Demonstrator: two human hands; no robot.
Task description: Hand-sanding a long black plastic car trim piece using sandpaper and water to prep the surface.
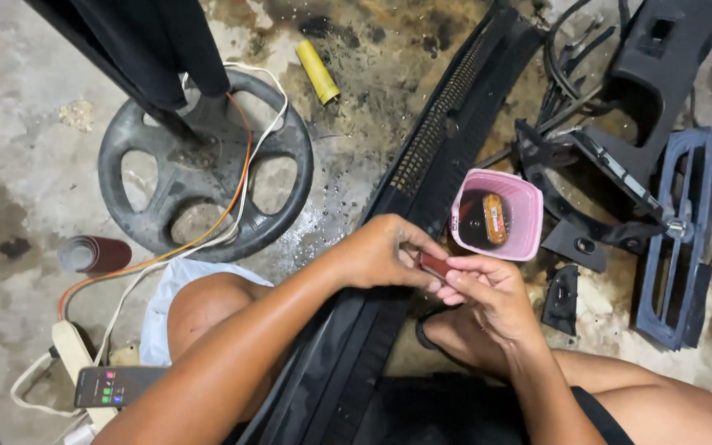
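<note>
My left hand (385,251) and my right hand (488,292) meet above a long black plastic grille panel (447,124) that runs from my lap toward the upper right. Both hands pinch a small reddish-brown piece of sandpaper (434,265) between their fingertips. The piece sits just above the panel's edge. A pink square basket (498,213) with an orange sponge-like object and dark liquid inside stands right beside my hands.
A black wheel-shaped stand base (208,165) with orange and white cables lies at left. A sandpaper roll (92,254), a yellow cylinder (317,72), a phone (117,386) and a power strip (72,350) lie about. Black and blue plastic car trim parts (677,231) crowd the right.
</note>
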